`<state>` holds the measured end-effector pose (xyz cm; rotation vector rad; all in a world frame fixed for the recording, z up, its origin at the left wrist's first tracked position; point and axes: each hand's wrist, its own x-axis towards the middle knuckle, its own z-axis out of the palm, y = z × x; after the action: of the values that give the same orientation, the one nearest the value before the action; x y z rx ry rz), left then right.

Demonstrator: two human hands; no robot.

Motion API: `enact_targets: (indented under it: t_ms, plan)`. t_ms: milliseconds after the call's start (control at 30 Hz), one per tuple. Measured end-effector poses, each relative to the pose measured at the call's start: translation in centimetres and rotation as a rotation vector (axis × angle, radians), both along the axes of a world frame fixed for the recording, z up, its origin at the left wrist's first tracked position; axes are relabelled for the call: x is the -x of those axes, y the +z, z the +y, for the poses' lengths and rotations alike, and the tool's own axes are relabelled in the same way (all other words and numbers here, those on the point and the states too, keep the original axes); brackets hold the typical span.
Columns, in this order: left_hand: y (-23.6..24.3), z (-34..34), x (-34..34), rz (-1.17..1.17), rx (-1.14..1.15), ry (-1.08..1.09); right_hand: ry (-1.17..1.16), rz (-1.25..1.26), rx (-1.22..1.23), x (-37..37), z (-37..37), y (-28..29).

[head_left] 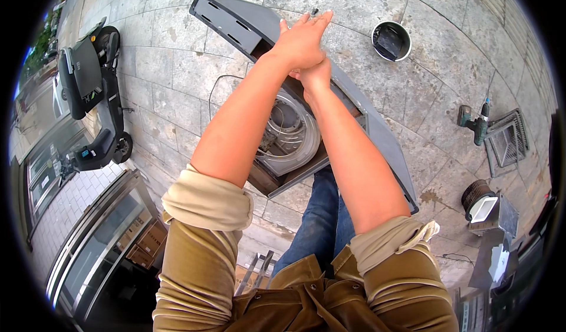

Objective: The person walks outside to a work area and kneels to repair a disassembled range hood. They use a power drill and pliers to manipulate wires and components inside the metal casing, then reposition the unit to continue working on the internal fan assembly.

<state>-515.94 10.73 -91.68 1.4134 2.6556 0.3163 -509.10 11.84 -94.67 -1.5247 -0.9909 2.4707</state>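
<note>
A grey metal housing, like a range hood body (377,134), lies across the paving in front of me. Inside it sits a round, dull-metal blower casing (300,149) with a thin wire over it. My left hand (300,42) is above the housing's far part, open, fingers stretched away from me and spread. Against its heel, just below, is my right hand (315,76), its fingers curled in and mostly hidden by the left hand. Whatever the right hand may hold cannot be made out. My forearms hide part of the housing.
On the right are a bucket (391,40) with a dark item inside, a cordless drill (480,123), greasy metal filter grilles (508,140) and a ribbed fan wheel (476,196). A black scooter (97,96) stands at left, near a glass-fronted doorway (106,261). A dark cable loops beside the housing.
</note>
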Motion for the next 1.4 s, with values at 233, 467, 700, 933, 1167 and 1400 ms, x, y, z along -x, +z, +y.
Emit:
enact_targets:
  t_ms: [233,467,700,933,1167,1400]
  plan:
    - [1.9,0.8,1.2,-0.167,0.074,0.165,0.051,0.023,-0.018,-0.3,0.3,0.0]
    - [2.3,0.9,1.6,-0.188,0.144,0.109,0.054,-0.009,-0.011,-0.2,0.3,0.3]
    - [2.5,2.2,1.5,-0.185,0.170,0.151,0.046,-0.007,-0.027,-0.3,0.6,-0.2]
    - [-0.5,0.5,0.7,0.056,0.055,0.029,0.035,-0.021,-0.020,0.2,0.3,1.0]
    - [1.7,2.6,1.9,-0.253,0.353,0.138,0.063,0.018,-0.001,-0.3,0.8,-0.7]
    - [0.2,1.5,1.3,-0.075,0.064,0.153,0.040,-0.010,-0.009,-0.1,0.7,-0.3]
